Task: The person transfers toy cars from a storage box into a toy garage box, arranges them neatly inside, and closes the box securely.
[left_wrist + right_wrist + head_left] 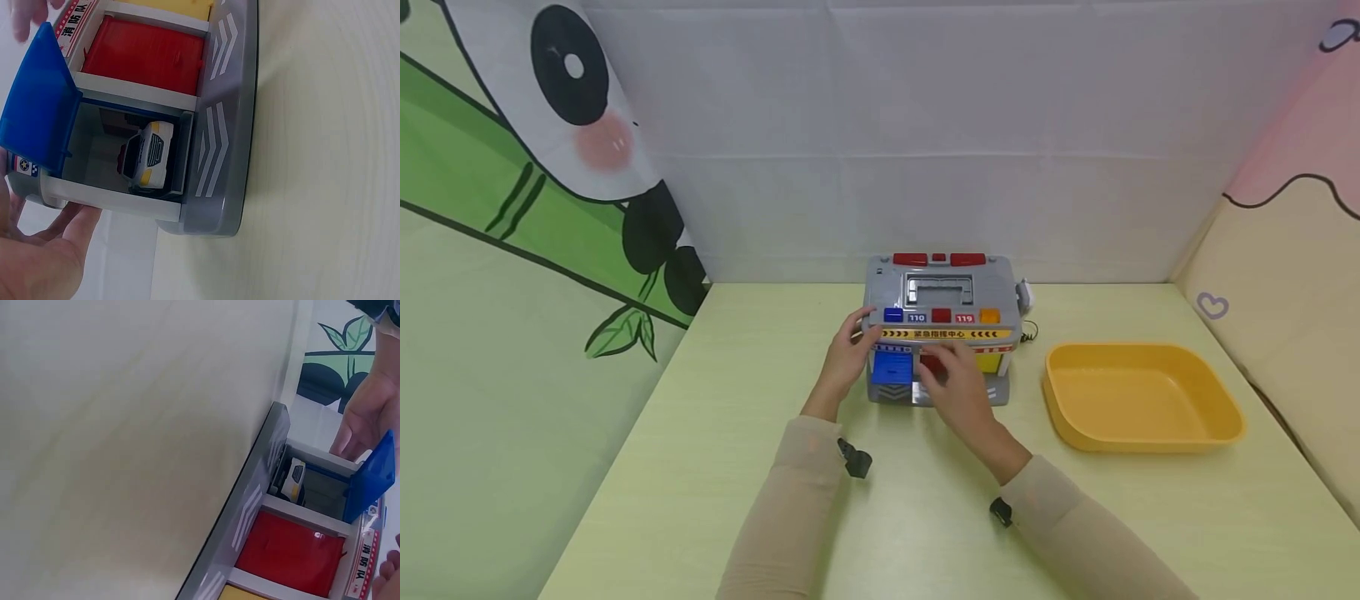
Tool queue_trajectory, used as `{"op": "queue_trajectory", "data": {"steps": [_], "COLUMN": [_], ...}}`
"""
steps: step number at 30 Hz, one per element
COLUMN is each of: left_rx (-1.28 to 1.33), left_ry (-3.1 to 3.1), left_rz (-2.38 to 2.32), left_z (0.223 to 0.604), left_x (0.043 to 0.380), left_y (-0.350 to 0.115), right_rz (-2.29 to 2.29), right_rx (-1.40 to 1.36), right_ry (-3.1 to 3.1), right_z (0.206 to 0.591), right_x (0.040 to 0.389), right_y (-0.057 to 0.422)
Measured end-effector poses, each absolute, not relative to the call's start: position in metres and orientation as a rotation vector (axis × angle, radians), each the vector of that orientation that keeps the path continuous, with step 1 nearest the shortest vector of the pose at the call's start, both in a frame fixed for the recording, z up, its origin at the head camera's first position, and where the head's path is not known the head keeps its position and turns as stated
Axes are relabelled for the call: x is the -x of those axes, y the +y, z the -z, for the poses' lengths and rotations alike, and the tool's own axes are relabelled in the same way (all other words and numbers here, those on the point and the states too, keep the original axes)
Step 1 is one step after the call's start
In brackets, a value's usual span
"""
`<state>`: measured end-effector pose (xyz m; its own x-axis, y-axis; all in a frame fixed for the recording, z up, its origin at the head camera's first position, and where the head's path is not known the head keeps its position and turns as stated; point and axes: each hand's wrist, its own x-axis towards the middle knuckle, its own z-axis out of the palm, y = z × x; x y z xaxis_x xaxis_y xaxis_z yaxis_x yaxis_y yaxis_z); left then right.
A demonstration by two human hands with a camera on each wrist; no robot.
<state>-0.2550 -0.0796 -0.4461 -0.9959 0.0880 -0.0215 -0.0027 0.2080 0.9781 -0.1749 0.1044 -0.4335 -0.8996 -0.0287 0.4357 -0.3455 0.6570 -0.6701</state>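
A grey toy garage (891, 287) stands at the far side of the table, its front toward me. My left hand (844, 365) holds its left upper corner, thumb in front and fingers along the side. The blue door (44, 100) is swung up, and a small white toy car (153, 155) with yellow corners sits in the compartment behind it. The red door (147, 59) is down. My right hand (961, 393) hovers before the middle of the front, with bent, loose fingers just below the yellow sign strip and nothing visible between them.
An orange-yellow tray (1142, 442) lies to the right of the garage. A white piece with a coiled black cord (1030, 332) hangs at the garage's right side. Behind stands a pale cloth wall (865, 167), with printed panels at both sides.
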Motion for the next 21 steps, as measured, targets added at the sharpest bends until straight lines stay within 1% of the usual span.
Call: {"op": "queue_trajectory", "data": {"steps": [9,21], "left_rx": [-0.08,-0.089], "left_ry": [2.392,2.393], "left_rz": [-1.928,-1.944], "left_z": [0.445,0.446], "left_x": [0.254,0.255], "left_y": [-0.079,-0.079], "right_rz": [-0.717,-0.422], "right_rx": [-0.424,-0.392], "right_ry": [-2.54,-2.665], "right_z": [0.43,0.436], "right_x": [0.187,0.198], "right_y": [0.102,0.099]}}
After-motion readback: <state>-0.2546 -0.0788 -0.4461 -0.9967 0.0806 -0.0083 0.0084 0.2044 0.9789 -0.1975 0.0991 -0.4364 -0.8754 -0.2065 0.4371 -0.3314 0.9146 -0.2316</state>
